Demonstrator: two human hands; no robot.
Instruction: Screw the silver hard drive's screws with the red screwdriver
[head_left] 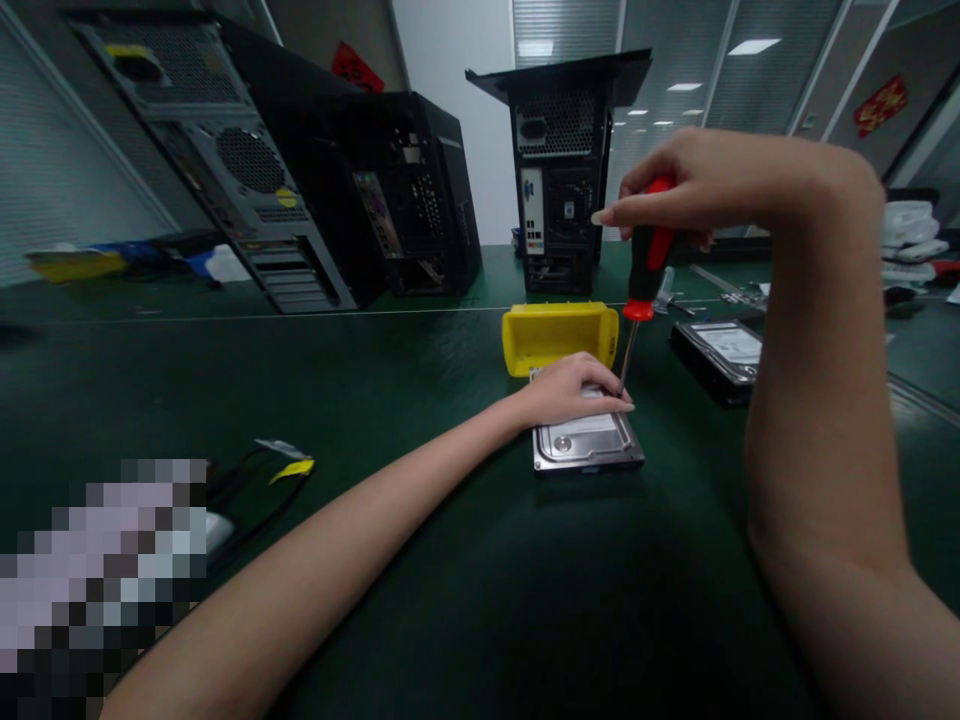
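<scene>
A silver hard drive point(589, 445) lies flat on the green table. My left hand point(574, 388) rests palm-down on its far end, fingers together, holding it in place. My right hand point(675, 190) is raised above, fingers closed around the top of a red and black screwdriver point(645, 270). The screwdriver stands upright, its thin shaft point(626, 365) reaching down to the drive's far right corner, right beside my left fingertips.
A yellow plastic tray point(559, 335) sits just behind the drive. A second hard drive point(720, 355) lies to the right. Three open computer cases point(570, 170) point(416, 195) point(225, 150) stand at the back. Black cables with a yellow tag point(289, 470) lie at the left.
</scene>
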